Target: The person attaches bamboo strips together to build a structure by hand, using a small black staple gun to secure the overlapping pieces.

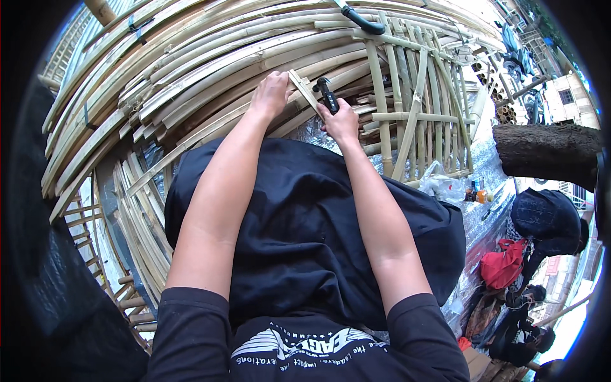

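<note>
A short, flat bamboo strip (304, 89) slants between my two hands, in front of my lap. My left hand (270, 95) is closed at its far end, the fingertips partly hidden. The fingers of my right hand (342, 120) wrap round the dark handle of a hammer (327, 95), whose black head points up and away from me. The thumb side of that hand meets the near end of the strip. Just beyond both hands lie long split bamboo poles (248, 57) in a thick pile.
At the right stands a lashed bamboo lattice (417, 102), with a clear plastic bag (442, 184) and an orange-labelled bottle (478, 196) near its foot. A thick brown log (546, 153) and a red bag (503, 262) are farther right, beside a bending person (544, 223). More strips (137, 223) lie left.
</note>
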